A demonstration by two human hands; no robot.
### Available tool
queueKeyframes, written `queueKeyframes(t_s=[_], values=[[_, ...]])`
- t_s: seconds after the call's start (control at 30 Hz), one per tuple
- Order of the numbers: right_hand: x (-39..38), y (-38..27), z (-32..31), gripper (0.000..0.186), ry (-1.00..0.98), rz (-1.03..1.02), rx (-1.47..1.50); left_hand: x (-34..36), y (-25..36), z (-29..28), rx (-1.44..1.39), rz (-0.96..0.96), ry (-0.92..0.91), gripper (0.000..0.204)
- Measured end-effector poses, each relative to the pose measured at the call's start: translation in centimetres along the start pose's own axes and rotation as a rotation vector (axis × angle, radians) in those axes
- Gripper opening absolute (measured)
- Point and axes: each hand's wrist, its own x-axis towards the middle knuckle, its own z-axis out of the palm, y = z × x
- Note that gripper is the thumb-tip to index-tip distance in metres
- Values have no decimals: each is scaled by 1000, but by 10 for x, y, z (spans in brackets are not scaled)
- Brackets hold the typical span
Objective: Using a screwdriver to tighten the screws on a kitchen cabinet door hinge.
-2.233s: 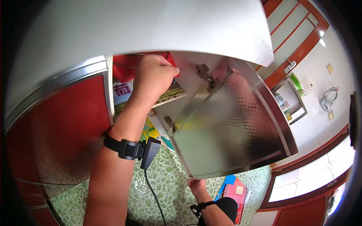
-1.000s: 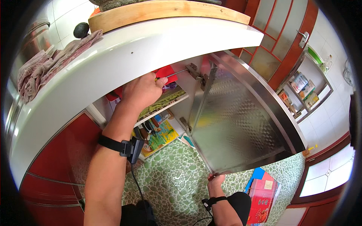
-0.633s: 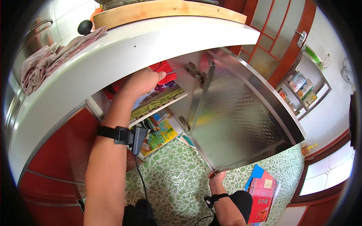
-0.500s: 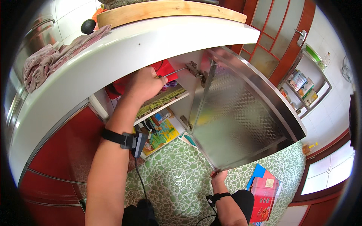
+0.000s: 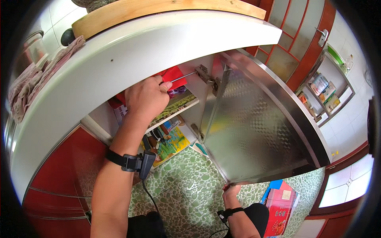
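Note:
My left hand [image 5: 146, 97] reaches into the cabinet, its fingers closed round the handle of a screwdriver, mostly hidden in the grip. The screwdriver's thin metal shaft [image 5: 183, 77] points right, its tip at the upper hinge [image 5: 204, 75] on the inner side wall. That hinge joins the wall to an open cabinet door [image 5: 258, 127] with a patterned metallic inner face. A lower hinge [image 5: 196, 131] sits farther down. My right hand [image 5: 231, 193] grips the door's bottom corner, fingers partly hidden by it.
A white countertop [image 5: 166, 43] overhangs my left hand. Inside, a shelf [image 5: 178, 111] carries printed sheets and a red packet [image 5: 173, 75]. A red box [image 5: 278, 212] lies on the green pebble-patterned floor [image 5: 186, 186]. A cloth [image 5: 43, 77] hangs over the counter's left edge.
The view has shifted slightly. My left hand has turned on the screwdriver, its back now showing more, while the tip stays at the upper hinge. My right hand still holds the door corner.

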Motion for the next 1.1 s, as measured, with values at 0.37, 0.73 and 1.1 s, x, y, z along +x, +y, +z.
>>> queueKeyframes(t_s=[0.37,0.73,1.1], values=[[1,-5,9,39,53,-14,6,23,-12,-5,-902,-561,-649,39],[11,-20,4,41,-99,13,-68,8,-16,-2,-1113,-655,-841,38],[32,-25,-10,33,-105,-19,-154,-113,-17,20,-913,-466,-924,37]])
